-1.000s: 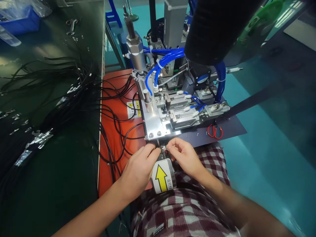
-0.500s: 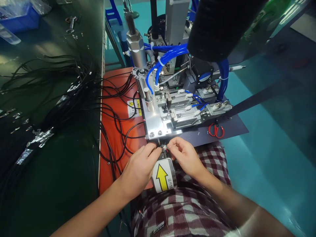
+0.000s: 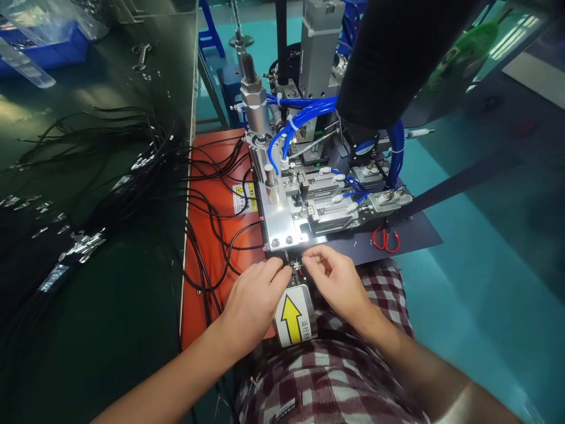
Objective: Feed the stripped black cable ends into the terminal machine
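Note:
At the front of the machine, my left hand is closed around the end of a black cable, thumb and forefinger pressed together. Just past its fingertips sits a small metal connector with a short red wire, over a narrow dark track. My right hand is on the other side of the connector, its fingers curled in a pinch. Whatever lies between those fingertips is too small to make out. Below both hands is a white plate with a yellow arrow.
The machine with metal cylinders and blue air hoses stands ahead. Red-handled scissors lie to its right. More black cables cross the orange plate from a bundle on the dark table. A thick black tube hangs overhead.
My right fingertips have drawn slightly back to the right from the connector. My left hand keeps its grip. The view has shifted a little.

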`<state>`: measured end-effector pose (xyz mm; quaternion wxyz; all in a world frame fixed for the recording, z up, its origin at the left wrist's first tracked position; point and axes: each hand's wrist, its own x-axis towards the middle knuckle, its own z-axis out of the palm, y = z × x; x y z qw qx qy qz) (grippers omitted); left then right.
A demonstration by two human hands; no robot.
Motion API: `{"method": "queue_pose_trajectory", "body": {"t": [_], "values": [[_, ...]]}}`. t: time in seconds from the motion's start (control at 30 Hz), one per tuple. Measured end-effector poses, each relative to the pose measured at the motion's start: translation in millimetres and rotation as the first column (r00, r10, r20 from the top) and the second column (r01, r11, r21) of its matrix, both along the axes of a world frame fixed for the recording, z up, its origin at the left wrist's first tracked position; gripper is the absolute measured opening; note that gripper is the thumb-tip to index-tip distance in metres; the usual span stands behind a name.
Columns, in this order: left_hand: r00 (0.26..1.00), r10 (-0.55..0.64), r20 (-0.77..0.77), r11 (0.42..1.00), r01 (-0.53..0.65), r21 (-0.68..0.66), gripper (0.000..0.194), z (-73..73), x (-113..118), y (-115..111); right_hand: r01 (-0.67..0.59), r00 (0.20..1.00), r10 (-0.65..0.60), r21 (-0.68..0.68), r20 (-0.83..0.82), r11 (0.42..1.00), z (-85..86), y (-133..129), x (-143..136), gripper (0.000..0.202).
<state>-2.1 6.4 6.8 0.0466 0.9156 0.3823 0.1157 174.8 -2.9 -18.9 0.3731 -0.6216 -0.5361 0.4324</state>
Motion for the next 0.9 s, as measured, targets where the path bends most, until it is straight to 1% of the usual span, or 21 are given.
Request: {"method": "queue_pose_trajectory", "body": {"t": [0.17,0.27,0.33,0.37,0.43,0.47,0.53,0.6,0.63,0.73,0.8,0.87,0.9], "values": [[1.000,0.013,-0.013,1.000,-0.013,-0.019,0.024,-0.9,-0.7,-1.4,-0.028,0.986,0.001,0.161,0.165,0.986,0.0,-0.3,-6.6,0.012],[1.000,0.019,-0.014,0.998,-0.020,-0.056,0.022,-0.1,-0.1,-1.3,-0.050,0.977,0.005,0.203,0.214,0.978,-0.1,-1.8,-5.5,0.012],[1.000,0.021,-0.019,0.997,-0.022,-0.069,0.020,0.8,0.3,-1.1,-0.051,0.986,0.024,0.158,0.168,0.986,-0.3,-2.1,-4.2,0.013],[1.000,0.021,-0.023,0.997,-0.022,-0.070,0.020,1.3,0.5,-1.0,-0.041,0.993,0.028,0.113,0.114,0.993,-0.5,-1.4,-3.7,0.012],[0.999,0.012,-0.032,0.998,-0.015,-0.066,0.020,1.8,0.5,-1.0,-0.025,0.998,0.024,-0.026,-0.051,0.999,-1.2,2.3,-2.8,0.013],[0.999,0.009,-0.035,0.998,-0.011,-0.060,0.020,1.8,0.4,-1.1,-0.029,0.989,0.013,-0.109,-0.147,0.994,-1.5,5.1,-2.3,0.015],[0.999,0.005,-0.032,0.999,-0.007,-0.045,0.021,1.2,0.0,-1.1,-0.082,0.948,-0.004,-0.256,-0.319,0.963,-2.0,11.1,-0.2,0.019],[1.000,0.006,-0.020,0.999,-0.006,-0.035,0.021,0.2,-0.5,-1.0,-0.147,0.915,-0.002,-0.338,-0.403,0.930,-2.4,14.5,2.8,0.021],[1.000,0.005,-0.013,0.999,-0.006,-0.033,0.022,-0.4,-0.7,-0.9,-0.151,0.915,-0.002,-0.346,-0.404,0.926,-2.8,14.1,4.2,0.022],[1.000,0.002,-0.001,0.999,-0.002,-0.037,0.021,-1.6,-1.0,-0.2,-0.073,0.936,-0.041,-0.309,-0.348,0.948,-4.6,4.8,5.0,0.027],[1.000,0.002,0.008,0.999,-0.002,-0.042,0.021,-2.1,-1.1,0.0,-0.046,0.934,-0.064,-0.296,-0.352,0.954,-5.8,-4.9,1.7,0.029],[1.000,0.003,0.018,0.999,-0.002,-0.047,0.021,-2.5,-1.0,0.0,-0.039,0.930,-0.076,-0.301,-0.359,0.953,-5.7,-12.9,-3.3,0.028],[1.000,0.004,0.022,0.999,-0.003,-0.049,0.021,-2.6,-1.0,-0.2,-0.020,0.942,-0.077,-0.283,-0.327,0.959,-4.9,-15.5,-5.6,0.026]]}}
